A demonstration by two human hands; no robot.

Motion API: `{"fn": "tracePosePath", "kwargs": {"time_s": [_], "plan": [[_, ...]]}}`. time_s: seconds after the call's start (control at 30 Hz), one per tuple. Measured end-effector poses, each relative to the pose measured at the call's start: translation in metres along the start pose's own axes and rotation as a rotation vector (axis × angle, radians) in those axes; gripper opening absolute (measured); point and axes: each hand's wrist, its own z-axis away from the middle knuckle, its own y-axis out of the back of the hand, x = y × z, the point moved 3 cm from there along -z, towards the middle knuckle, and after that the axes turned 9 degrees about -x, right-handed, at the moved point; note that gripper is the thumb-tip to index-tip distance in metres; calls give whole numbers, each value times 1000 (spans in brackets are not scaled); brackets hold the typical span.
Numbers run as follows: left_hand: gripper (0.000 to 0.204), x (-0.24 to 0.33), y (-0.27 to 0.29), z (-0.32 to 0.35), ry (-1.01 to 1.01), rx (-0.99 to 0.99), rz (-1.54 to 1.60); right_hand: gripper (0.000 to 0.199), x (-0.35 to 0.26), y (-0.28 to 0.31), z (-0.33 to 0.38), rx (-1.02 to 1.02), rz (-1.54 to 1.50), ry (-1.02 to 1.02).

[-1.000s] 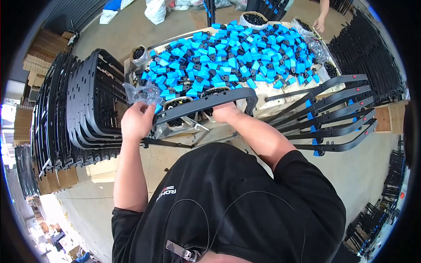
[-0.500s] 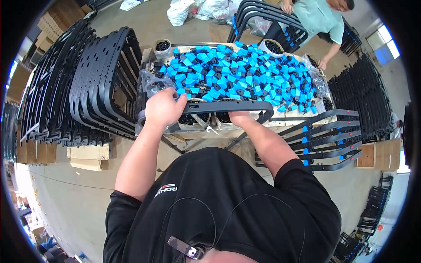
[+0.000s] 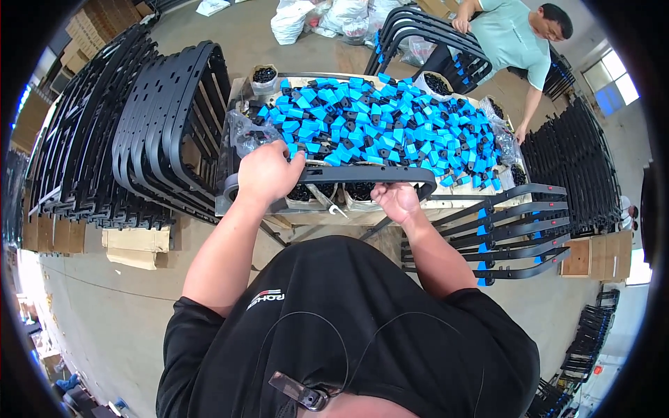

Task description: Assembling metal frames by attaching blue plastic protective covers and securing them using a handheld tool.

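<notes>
A curved black plastic frame piece (image 3: 348,173) lies across the near edge of the work table (image 3: 306,217). My left hand (image 3: 268,171) grips its left part from above. My right hand (image 3: 394,200) holds its underside near the right end. Just beyond the frame, a big heap of blue and black small plastic parts (image 3: 390,129) covers the table top. Clear plastic bags (image 3: 245,132) lie at the table's left edge, close to my left hand.
Tall rows of black frames (image 3: 150,132) stand to the left. A stack of black frames with blue clips (image 3: 502,230) lies at the right. Tubs of black small parts (image 3: 263,75) sit on the table's far corners. Another person (image 3: 519,42) works at the far side.
My left hand moved from the plastic bags at the table's left onto the frame piece and closed on it. My view has shifted, bringing the other person into sight.
</notes>
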Motion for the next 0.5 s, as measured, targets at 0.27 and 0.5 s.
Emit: {"fn": "tracePosePath", "kwargs": {"time_s": [0.27,0.5], "plan": [[44,5,0,0,13,11,-10,26,34,11,-10,-40,55,-363],[42,6,-3,1,-25,71,6,21,27,-1,15,25,235,-251]]}}
